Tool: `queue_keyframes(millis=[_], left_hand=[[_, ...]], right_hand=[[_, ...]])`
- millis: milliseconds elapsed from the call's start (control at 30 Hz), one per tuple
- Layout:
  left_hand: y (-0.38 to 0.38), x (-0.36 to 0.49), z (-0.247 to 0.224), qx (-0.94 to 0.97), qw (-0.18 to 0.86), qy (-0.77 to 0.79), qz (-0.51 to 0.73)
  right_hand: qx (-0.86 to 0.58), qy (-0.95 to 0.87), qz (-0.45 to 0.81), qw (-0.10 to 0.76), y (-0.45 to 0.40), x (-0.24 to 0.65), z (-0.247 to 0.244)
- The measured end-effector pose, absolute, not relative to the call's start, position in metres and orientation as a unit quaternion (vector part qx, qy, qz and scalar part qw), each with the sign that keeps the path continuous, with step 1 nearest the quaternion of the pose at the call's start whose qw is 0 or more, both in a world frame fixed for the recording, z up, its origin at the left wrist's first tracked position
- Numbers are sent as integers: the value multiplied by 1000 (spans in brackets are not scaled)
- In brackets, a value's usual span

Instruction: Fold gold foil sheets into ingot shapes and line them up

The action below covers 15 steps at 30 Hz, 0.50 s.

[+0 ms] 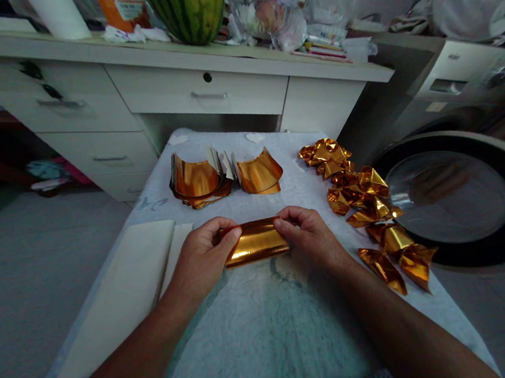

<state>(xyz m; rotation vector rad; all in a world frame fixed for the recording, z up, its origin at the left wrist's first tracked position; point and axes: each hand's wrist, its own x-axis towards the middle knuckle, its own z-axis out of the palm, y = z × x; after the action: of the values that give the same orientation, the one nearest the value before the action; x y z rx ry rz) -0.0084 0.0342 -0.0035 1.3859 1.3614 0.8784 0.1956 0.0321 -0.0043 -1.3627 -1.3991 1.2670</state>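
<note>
Foil (259, 242), glossy gold, softly curved

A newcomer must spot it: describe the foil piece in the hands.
Find the cloth-covered table before the white desk. Near its middle, the left hand and right hand hold a gold foil piece. Unlike the curved stacks beyond and the folded pieces at right, it alone is held.

- I can read no word for certain.
- On the glossy orange plastic pouch (111, 10) ahead of me, the rounded white label (132, 10) bears print too blurred to read.
- On my silver-grey front-loading washing machine (474, 66), the logo (453, 56) is too small.
</note>
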Motion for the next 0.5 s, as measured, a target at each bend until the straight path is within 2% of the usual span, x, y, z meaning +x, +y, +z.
queue_keyframes(millis=[500], left_hand=[[34, -10, -7, 577, 472, 563, 356]], right_hand=[[-539, -562, 480, 403, 31, 195, -2]])
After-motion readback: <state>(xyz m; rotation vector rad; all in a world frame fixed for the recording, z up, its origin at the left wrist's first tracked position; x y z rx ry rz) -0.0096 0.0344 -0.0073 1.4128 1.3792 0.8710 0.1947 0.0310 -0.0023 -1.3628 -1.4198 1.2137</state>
